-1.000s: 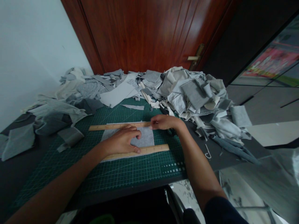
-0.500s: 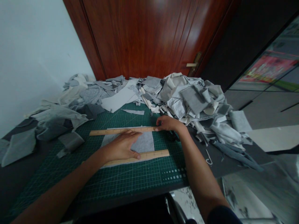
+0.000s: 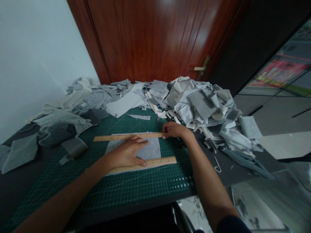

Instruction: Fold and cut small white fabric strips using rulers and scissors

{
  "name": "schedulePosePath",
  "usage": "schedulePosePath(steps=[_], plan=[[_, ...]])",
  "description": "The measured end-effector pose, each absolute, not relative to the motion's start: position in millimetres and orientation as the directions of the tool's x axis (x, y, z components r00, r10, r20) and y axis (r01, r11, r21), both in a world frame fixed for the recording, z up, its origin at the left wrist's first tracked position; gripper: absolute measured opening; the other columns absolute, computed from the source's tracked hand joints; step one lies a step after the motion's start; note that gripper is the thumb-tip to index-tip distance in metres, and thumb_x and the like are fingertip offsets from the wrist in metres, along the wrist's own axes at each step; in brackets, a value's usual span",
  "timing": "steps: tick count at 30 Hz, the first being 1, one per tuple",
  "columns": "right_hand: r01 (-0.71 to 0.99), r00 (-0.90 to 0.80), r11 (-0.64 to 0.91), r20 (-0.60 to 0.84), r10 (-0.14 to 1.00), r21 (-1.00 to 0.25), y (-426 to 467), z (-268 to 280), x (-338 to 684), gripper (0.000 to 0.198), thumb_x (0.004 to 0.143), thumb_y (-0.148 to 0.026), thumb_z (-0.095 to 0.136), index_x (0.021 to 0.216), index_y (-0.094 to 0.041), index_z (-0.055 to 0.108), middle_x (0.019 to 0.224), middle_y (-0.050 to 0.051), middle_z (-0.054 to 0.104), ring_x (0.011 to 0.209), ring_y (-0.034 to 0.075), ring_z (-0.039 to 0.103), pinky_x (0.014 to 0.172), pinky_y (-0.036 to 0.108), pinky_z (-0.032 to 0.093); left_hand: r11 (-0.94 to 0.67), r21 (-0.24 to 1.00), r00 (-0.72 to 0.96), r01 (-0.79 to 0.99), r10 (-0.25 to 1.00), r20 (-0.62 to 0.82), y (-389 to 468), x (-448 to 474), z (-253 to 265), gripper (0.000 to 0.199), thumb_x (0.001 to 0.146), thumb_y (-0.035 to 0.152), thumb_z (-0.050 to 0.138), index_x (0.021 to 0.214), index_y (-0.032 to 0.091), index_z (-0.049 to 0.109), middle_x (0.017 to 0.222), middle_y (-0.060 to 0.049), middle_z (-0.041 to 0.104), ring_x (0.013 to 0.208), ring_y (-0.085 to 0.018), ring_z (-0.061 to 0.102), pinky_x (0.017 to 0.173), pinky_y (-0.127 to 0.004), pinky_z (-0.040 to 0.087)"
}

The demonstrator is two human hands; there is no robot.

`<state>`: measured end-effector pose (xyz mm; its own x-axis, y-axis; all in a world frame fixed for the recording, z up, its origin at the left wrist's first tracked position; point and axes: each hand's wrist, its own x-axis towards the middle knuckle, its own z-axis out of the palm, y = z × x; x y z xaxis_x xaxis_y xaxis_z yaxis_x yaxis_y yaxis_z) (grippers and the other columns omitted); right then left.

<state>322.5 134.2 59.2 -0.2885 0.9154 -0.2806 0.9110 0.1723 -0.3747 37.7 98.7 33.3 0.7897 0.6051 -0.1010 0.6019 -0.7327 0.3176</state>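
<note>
A grey piece of fabric (image 3: 154, 148) lies flat on the green cutting mat (image 3: 136, 189). Across its far edge runs one wooden ruler (image 3: 109, 138), and a second wooden ruler (image 3: 163, 160) crosses its near edge. My left hand (image 3: 128, 152) is spread over the cloth, fingertips at the far ruler and thumb on the near one; part of the near ruler is hidden beneath it. At the far ruler's right end, my right hand (image 3: 174, 130) pinches the tip between thumb and fingers. A black object (image 3: 178, 142), partly hidden, lies under my right wrist.
Heaped grey and white fabric scraps (image 3: 201, 100) line the back and right of the table. More scraps (image 3: 55, 123) lie at the left. A thin cloth strip (image 3: 139, 116) rests on the mat's far part. Behind stands a wooden door (image 3: 145, 38).
The fingers of my left hand have shifted slightly at the far ruler. Both rulers and the fabric look the same, and my right hand stays at the far ruler's end.
</note>
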Motion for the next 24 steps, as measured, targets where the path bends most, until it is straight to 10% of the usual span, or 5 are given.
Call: schedulePosePath(steps=[24], plan=[[0.897, -0.306, 0.197, -0.233, 0.923, -0.396, 131.4, 59.6, 310.2, 0.024, 0.077, -0.02, 0.084, 0.099, -0.016, 0.075, 0.096, 0.004, 0.072, 0.085, 0.017, 0.063, 0.067, 0.024, 0.04, -0.723, 0.309, 0.777, 0.617, 0.622, -0.096, 94.5, 40.4, 37.0, 0.077, 0.076, 0.058, 0.079, 0.144, 0.028, 0.056, 0.146, -0.008, 0.057, 0.135, -0.034, 0.051, 0.117, -0.046, 0.035]])
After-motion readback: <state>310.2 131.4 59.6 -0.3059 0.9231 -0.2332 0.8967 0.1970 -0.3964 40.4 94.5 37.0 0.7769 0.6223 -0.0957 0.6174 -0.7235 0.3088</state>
